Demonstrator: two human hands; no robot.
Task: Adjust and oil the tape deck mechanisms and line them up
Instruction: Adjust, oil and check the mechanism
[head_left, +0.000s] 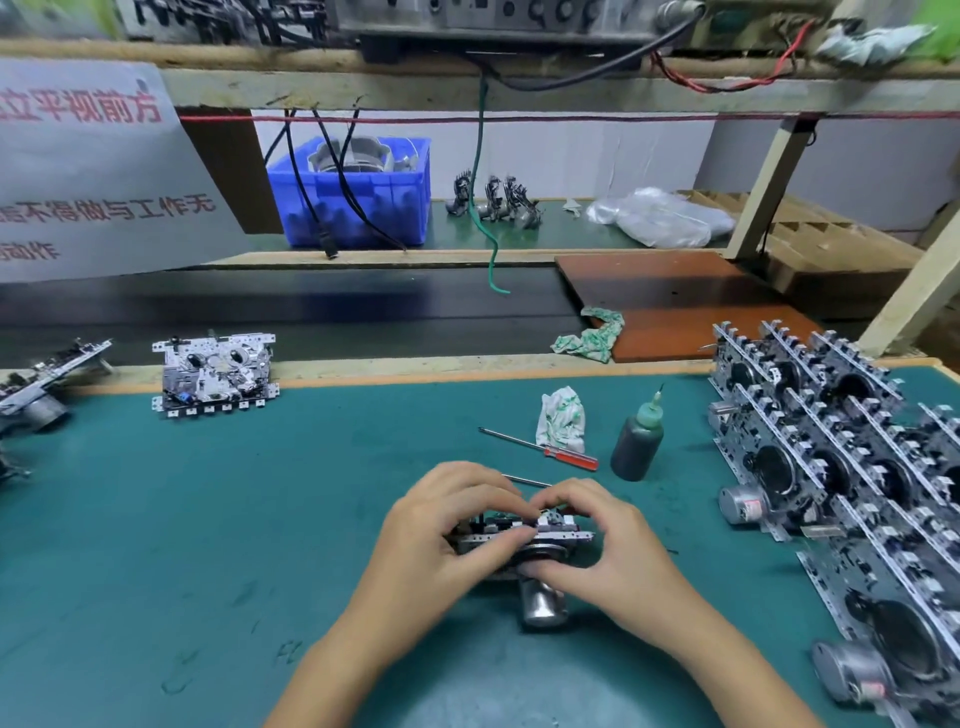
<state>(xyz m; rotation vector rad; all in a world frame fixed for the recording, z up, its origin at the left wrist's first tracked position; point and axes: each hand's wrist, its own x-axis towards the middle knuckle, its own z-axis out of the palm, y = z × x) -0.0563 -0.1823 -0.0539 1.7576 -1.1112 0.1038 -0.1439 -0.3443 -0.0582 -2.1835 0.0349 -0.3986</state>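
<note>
Mechanism (524, 535) sat at 6 o'clock on the green mat (208, 519), motor can toward the worker. Left hand (447, 525) and right hand (608, 540) both curled round it, fingertips pinching the top edge. Advice: steady the frame, adjust gently; oil bottle (638, 441) stood at 2 o'clock.

From my feed I see a green-matted surface (208, 545) with a pale wooden edge, and beyond it a dark belt (291, 306) running across. A rough wooden shelf (519, 88) spans overhead on a slanted post (769, 182) (cables dangle from it). A paper notice (93, 171) with red characters hangs at the left. The back wall (597, 156) is pale, evenly lit, behind a blue crate (358, 202) and crumpled plastic bag (660, 215).
</note>
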